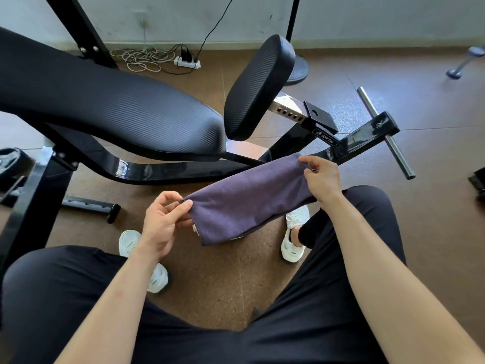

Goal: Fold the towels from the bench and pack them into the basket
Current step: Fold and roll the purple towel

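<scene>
Thumb and forefinger of the left hand (164, 222) are pressed together on one corner of the purple towel (249, 203), with the other fingers curled loosely behind. The right hand (321, 178) has its fingers bent over the opposite end, thumb underneath, gripping the cloth. The towel is stretched in the air between them as a long, doubled band. It runs from about 8 o'clock to 2 o'clock across the middle of the view, above the person's knees and touching nothing else.

This looks like the folding step, with the towel already halved lengthwise and held taut. The next move probably calls for bringing the two ends together, corner to corner, without letting the layers slip, so both pinches need to hold. The basket is not in view, so I cannot tell where the folded towel will go.

Beyond the hands, at 10 o'clock, lies the black long bench pad (118, 106), with no towel visible on it. A smaller upright pad (258, 85) stands at 12 o'clock. A steel bar (385, 132) juts from the frame at 2 o'clock. White shoes (294, 240) rest on the brown floor below the towel. A white power strip (187, 63) with tangled cords sits by the far wall at 11 o'clock.
</scene>
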`<action>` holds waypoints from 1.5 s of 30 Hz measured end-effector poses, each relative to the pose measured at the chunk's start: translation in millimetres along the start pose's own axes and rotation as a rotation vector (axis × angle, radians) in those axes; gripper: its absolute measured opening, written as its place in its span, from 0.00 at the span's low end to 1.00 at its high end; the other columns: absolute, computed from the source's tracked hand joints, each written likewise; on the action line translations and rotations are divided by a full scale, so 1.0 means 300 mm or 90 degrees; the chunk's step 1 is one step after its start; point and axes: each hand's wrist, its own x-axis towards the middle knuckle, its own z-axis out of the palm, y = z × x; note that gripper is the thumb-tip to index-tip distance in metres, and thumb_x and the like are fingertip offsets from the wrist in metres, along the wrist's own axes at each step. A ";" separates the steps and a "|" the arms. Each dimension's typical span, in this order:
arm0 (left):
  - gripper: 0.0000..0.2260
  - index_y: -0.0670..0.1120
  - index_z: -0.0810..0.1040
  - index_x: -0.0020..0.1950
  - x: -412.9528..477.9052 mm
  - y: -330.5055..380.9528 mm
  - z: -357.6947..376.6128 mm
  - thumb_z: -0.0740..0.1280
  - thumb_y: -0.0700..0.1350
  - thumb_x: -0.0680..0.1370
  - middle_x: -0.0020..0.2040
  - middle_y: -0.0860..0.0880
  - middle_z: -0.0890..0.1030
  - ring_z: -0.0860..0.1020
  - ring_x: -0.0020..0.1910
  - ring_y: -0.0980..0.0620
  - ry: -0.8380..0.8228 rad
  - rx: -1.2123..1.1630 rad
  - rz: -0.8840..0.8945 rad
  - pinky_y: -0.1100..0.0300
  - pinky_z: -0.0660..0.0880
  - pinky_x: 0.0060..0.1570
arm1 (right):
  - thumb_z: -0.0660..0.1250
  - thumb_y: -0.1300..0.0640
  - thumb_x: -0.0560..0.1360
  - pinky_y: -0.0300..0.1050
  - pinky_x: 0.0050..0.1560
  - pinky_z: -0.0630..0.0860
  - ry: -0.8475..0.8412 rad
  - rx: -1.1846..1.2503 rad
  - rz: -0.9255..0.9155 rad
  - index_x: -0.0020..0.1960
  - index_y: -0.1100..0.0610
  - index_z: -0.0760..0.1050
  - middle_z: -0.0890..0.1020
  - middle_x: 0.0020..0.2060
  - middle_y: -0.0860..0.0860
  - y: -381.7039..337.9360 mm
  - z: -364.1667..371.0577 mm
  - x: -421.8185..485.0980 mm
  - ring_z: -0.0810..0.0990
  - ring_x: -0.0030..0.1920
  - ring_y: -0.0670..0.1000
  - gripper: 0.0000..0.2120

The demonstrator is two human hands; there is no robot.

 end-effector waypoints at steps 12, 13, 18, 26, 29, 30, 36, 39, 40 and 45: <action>0.12 0.48 0.82 0.61 0.036 -0.043 -0.008 0.71 0.38 0.78 0.54 0.47 0.86 0.84 0.57 0.47 0.094 0.056 -0.029 0.45 0.80 0.60 | 0.63 0.68 0.79 0.39 0.53 0.76 -0.035 0.047 -0.040 0.58 0.46 0.82 0.82 0.57 0.51 -0.014 0.006 -0.021 0.80 0.51 0.49 0.20; 0.11 0.48 0.83 0.59 0.039 -0.050 -0.008 0.71 0.38 0.78 0.55 0.47 0.86 0.83 0.58 0.47 0.097 0.071 -0.037 0.43 0.79 0.62 | 0.63 0.68 0.79 0.38 0.51 0.76 -0.045 0.052 -0.045 0.59 0.46 0.82 0.83 0.57 0.51 -0.016 0.004 -0.022 0.80 0.49 0.49 0.20; 0.08 0.51 0.79 0.60 0.053 -0.053 -0.008 0.65 0.42 0.83 0.59 0.48 0.83 0.80 0.61 0.47 0.143 0.057 -0.030 0.43 0.78 0.64 | 0.64 0.69 0.79 0.40 0.48 0.78 -0.137 0.098 -0.089 0.61 0.50 0.82 0.84 0.51 0.55 -0.042 0.007 -0.052 0.80 0.45 0.49 0.19; 0.08 0.50 0.74 0.63 0.056 -0.049 -0.020 0.61 0.45 0.85 0.58 0.48 0.80 0.78 0.58 0.48 0.261 0.203 0.039 0.55 0.77 0.54 | 0.68 0.65 0.78 0.50 0.43 0.78 -0.147 0.002 -0.085 0.63 0.47 0.80 0.83 0.36 0.61 -0.020 0.028 -0.051 0.77 0.36 0.53 0.19; 0.08 0.51 0.75 0.64 0.052 -0.055 -0.020 0.63 0.45 0.84 0.58 0.49 0.81 0.80 0.58 0.50 0.230 0.212 0.028 0.48 0.80 0.57 | 0.69 0.64 0.78 0.44 0.43 0.78 -0.150 -0.069 -0.124 0.65 0.47 0.80 0.81 0.39 0.48 -0.033 0.055 -0.065 0.79 0.39 0.50 0.19; 0.09 0.52 0.76 0.63 0.049 -0.052 -0.018 0.63 0.45 0.84 0.58 0.50 0.81 0.80 0.58 0.51 0.215 0.210 0.030 0.47 0.81 0.57 | 0.69 0.64 0.78 0.43 0.44 0.78 -0.158 -0.073 -0.138 0.65 0.48 0.80 0.81 0.41 0.47 -0.041 0.066 -0.075 0.80 0.41 0.50 0.19; 0.09 0.49 0.78 0.62 0.037 -0.029 0.030 0.67 0.43 0.82 0.54 0.51 0.83 0.82 0.54 0.53 0.149 0.200 0.054 0.50 0.82 0.53 | 0.71 0.69 0.74 0.33 0.51 0.74 -0.214 -0.068 -0.255 0.62 0.51 0.82 0.83 0.53 0.46 -0.085 0.149 -0.152 0.78 0.45 0.42 0.21; 0.08 0.49 0.79 0.60 0.038 -0.023 0.056 0.68 0.42 0.81 0.53 0.51 0.83 0.82 0.53 0.52 0.113 0.185 0.054 0.48 0.82 0.54 | 0.70 0.70 0.73 0.28 0.50 0.72 -0.257 -0.061 -0.283 0.61 0.54 0.83 0.83 0.54 0.47 -0.111 0.183 -0.193 0.78 0.48 0.39 0.20; 0.08 0.50 0.79 0.59 0.039 -0.022 0.065 0.68 0.41 0.81 0.53 0.50 0.84 0.82 0.53 0.51 0.100 0.177 0.053 0.49 0.82 0.53 | 0.71 0.70 0.73 0.29 0.50 0.73 -0.269 -0.062 -0.289 0.61 0.54 0.83 0.83 0.54 0.47 -0.117 0.195 -0.205 0.78 0.49 0.40 0.20; 0.08 0.52 0.79 0.57 0.037 -0.022 0.105 0.70 0.42 0.80 0.52 0.51 0.83 0.82 0.51 0.52 0.042 0.186 0.061 0.57 0.82 0.46 | 0.72 0.65 0.75 0.30 0.50 0.74 -0.324 -0.095 -0.306 0.63 0.52 0.82 0.81 0.56 0.45 -0.131 0.245 -0.257 0.79 0.53 0.43 0.18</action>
